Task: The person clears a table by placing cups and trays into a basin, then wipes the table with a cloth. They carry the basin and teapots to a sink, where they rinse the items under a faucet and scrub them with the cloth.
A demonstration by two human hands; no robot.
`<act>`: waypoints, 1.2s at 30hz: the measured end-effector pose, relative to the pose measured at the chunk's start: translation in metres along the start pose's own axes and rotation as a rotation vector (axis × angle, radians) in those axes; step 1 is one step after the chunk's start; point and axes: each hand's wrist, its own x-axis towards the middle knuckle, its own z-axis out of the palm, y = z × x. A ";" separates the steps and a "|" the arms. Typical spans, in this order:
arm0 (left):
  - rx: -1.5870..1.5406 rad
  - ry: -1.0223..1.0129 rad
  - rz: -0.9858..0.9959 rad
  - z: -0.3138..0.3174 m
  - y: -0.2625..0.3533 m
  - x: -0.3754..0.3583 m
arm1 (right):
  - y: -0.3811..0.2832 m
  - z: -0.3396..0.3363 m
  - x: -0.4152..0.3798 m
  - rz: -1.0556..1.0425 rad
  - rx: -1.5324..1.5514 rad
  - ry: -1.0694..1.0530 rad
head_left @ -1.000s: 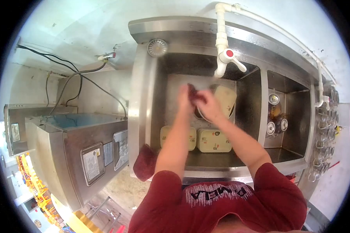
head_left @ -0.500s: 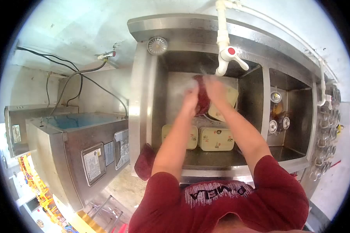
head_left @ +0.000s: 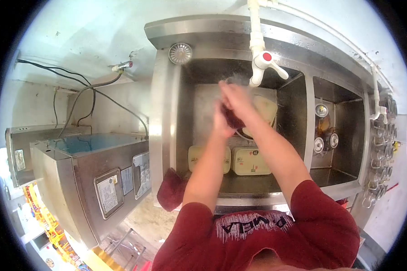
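**Up close: two hands wring a dark red cloth over a steel sink**

Seen from above, a person in a dark red T-shirt leans over a stainless steel sink (head_left: 167, 113), both forearms stretched out over the main basin. The left hand (head_left: 221, 123) and the right hand (head_left: 235, 99) meet just below the white tap (head_left: 260, 63), which has a red dot on its handle. Between them sits a dark red cloth (head_left: 233, 118), bunched into a wad. Both hands are closed tight around it, the right one on top and the left cupping it from beneath (motion blur hides the individual fingers).

Under the hands, on the basin floor, lie cream-coloured lidded containers: one (head_left: 266, 108) tilted beside the right wrist, and two more (head_left: 251, 161) flat and side by side nearer the person. A second dark red cloth (head_left: 171, 193) hangs over the sink's near left corner. A round metal strainer (head_left: 180, 53) rests on the far left rim. The smaller basin to the right holds several cans (head_left: 324, 135), standing close together. Left of the sink stands a steel appliance (head_left: 95, 171) with labels on its side.
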 end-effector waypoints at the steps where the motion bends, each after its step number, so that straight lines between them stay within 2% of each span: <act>1: 0.067 0.018 0.006 -0.010 0.000 0.008 | -0.018 -0.006 -0.013 -0.219 -0.691 0.133; 2: 0.131 0.031 0.013 -0.021 -0.001 0.017 | -0.010 -0.019 -0.008 -0.276 -0.656 0.149; 3: 0.076 -0.066 -0.030 -0.034 0.000 0.024 | 0.008 -0.037 0.001 -0.332 -0.623 0.165; 4: 0.065 -0.065 -0.070 -0.030 0.004 0.021 | 0.022 -0.052 0.007 -0.387 -0.588 0.180; 5: 0.053 -0.062 -0.111 -0.022 0.008 0.015 | 0.028 -0.061 0.003 -0.149 -0.351 0.066; 8: 0.202 -0.026 -0.139 -0.025 0.016 0.023 | 0.039 -0.080 -0.021 -0.020 -0.122 -0.260; 9: 0.280 -0.001 -0.133 -0.035 0.018 0.030 | 0.041 -0.084 -0.022 0.059 -0.054 -0.180; 12: 0.185 0.006 -0.071 -0.072 0.008 0.053 | 0.036 -0.065 -0.043 -0.017 0.006 0.088; 13: 0.135 0.063 -0.041 -0.063 0.006 0.049 | 0.028 -0.042 -0.059 -0.203 -0.217 0.205; 15: 0.031 0.178 0.015 -0.031 0.000 0.026 | 0.055 -0.012 -0.072 -0.522 -0.358 0.175; 16: 0.025 0.128 0.064 -0.022 -0.006 0.019 | 0.060 -0.003 -0.085 -0.575 -0.536 0.109; 18: 0.032 0.039 0.125 -0.012 -0.019 0.009 | 0.046 0.007 -0.079 -0.787 -0.884 0.325; 20: 0.083 -0.037 0.110 -0.004 -0.026 0.004 | 0.023 -0.029 -0.033 -0.170 -0.915 0.270; 21: 0.120 -0.066 0.078 -0.002 -0.029 0.001 | 0.015 -0.033 -0.022 -0.128 -0.896 0.333; 23: 0.123 -0.071 0.042 -0.011 -0.033 0.010 | -0.004 -0.035 -0.015 -0.046 -0.860 0.459; 25: 0.038 -0.007 0.081 -0.025 -0.018 0.013 | 0.016 0.000 -0.050 -0.471 -0.833 0.358; 27: 0.050 0.017 0.129 -0.030 -0.008 0.011 | 0.039 0.008 -0.053 -0.631 -0.866 0.290; 29: 0.251 -0.051 0.199 -0.024 -0.020 0.010 | 0.072 -0.009 -0.020 -0.537 -0.974 0.269; 31: 0.161 -0.102 0.065 -0.024 -0.030 0.009 | 0.057 -0.046 0.028 -0.251 -0.818 0.350; 33: -0.874 -0.259 -0.463 -0.065 -0.025 0.035 | 0.048 -0.045 0.026 -0.258 -0.886 0.327; 34: -1.400 -0.323 -0.726 -0.092 -0.024 0.051 | 0.049 -0.032 0.005 -0.405 -1.037 0.258; 36: -2.313 -0.327 -0.882 -0.081 -0.018 0.043 | 0.059 -0.017 -0.010 -0.540 -1.201 0.258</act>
